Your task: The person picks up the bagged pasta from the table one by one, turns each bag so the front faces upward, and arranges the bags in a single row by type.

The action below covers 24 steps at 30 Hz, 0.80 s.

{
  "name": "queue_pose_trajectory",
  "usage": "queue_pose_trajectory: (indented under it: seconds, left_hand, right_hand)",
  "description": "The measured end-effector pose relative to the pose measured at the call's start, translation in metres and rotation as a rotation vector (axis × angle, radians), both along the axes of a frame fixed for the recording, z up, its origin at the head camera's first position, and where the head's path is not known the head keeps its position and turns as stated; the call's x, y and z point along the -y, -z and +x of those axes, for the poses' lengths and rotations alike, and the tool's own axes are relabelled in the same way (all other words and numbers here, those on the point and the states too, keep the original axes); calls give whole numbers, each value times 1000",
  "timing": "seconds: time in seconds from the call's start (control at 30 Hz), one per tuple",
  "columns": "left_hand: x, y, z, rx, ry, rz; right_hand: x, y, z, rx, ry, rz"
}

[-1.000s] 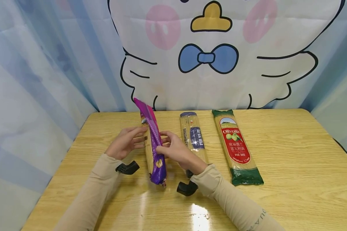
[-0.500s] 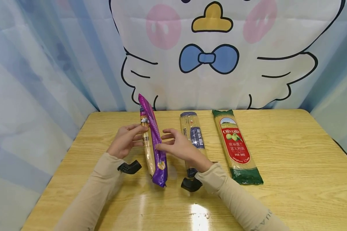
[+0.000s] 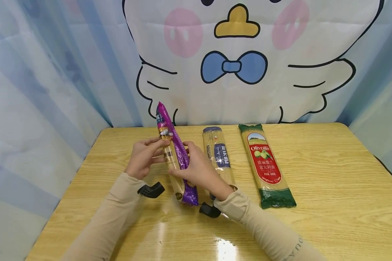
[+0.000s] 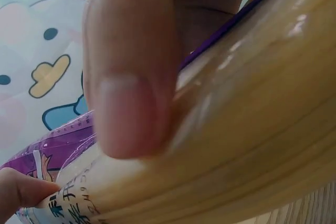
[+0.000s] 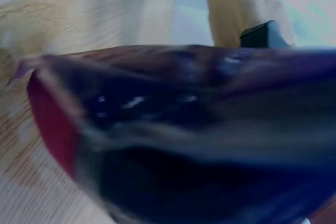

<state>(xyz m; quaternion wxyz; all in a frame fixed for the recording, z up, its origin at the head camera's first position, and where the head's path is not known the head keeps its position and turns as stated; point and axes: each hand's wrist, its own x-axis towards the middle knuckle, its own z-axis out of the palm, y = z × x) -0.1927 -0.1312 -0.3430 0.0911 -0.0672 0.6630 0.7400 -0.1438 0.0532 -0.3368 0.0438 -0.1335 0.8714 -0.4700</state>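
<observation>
A purple-edged pack of spaghetti (image 3: 173,153) is tilted above the left half of the table, its top end leaning back. My left hand (image 3: 146,156) holds its left side, thumb on the front; in the left wrist view that thumb (image 4: 131,114) presses the clear wrapper. On the other side, my right hand (image 3: 200,167) grips the lower part, with the thumb across the front and fingers at the right edge. The right wrist view is filled by the pack's blurred dark purple end (image 5: 157,103); the right fingers are hidden there.
A blue-labelled spaghetti pack (image 3: 220,154) lies just right of the held one, partly behind my right hand. Farther right lies a green-ended pack with a red label (image 3: 267,165). A printed curtain (image 3: 235,98) hangs at the back edge of the wooden table (image 3: 333,174).
The pack has turned so more of its clear front faces me, and its lower end has shifted right. My right hand, loosely spread half a second ago, now wraps round the pack's right side.
</observation>
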Motion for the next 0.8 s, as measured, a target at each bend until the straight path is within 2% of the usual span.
queue_pose_trajectory:
  seconds: [0.13,0.5,0.8]
  left_hand:
    - [-2,-1,1,-8,-20,-15]
    - [-2,-4,6,-35,-12,-78]
    - [8,-2,9,-66,102,-68]
  right_hand:
    - [1,2,1,-51,9,15]
    - [-3,9,1,-12,-7,-126]
    - [-8,10,0,54,4,-243]
